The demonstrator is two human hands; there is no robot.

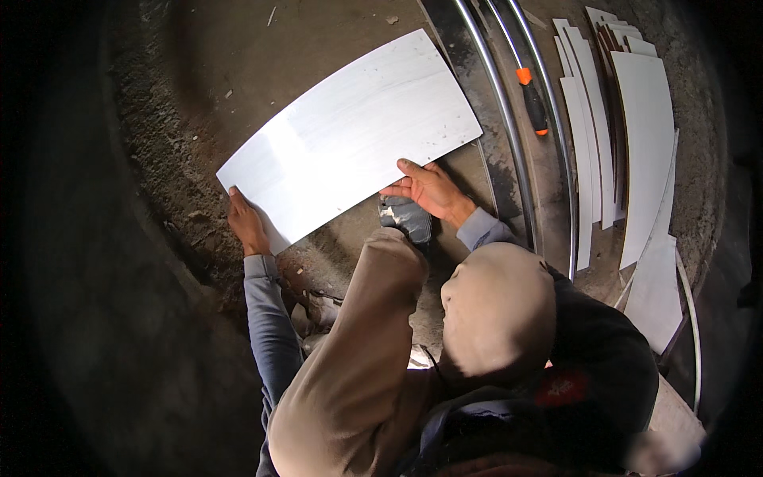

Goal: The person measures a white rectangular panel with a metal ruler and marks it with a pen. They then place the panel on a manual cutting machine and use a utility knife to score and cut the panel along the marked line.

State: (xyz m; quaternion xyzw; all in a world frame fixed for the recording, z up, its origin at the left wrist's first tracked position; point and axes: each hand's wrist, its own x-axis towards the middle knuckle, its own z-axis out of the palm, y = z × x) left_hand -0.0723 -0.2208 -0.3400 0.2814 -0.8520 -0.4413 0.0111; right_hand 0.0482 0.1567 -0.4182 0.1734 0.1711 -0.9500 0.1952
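Observation:
A large white tile (pixel 350 135) with faint grey veining is held at a slant in front of my knees, its right end higher in the picture. My left hand (pixel 247 225) grips its left short edge, most of the fingers hidden behind it. Along the near long edge, my right hand (pixel 429 191) has its thumb by the top face and its fingers at the underside. Small dark specks dot the tile's right end.
Right of the tile lies a long tool with two metal rails (pixel 509 119) and a black-and-orange handle (pixel 532 103), apparently a tile cutter. Farther right are several cut white tile strips (pixel 644 143) and a broken piece (pixel 656 294). Rough ground (pixel 171 159) borders the left side.

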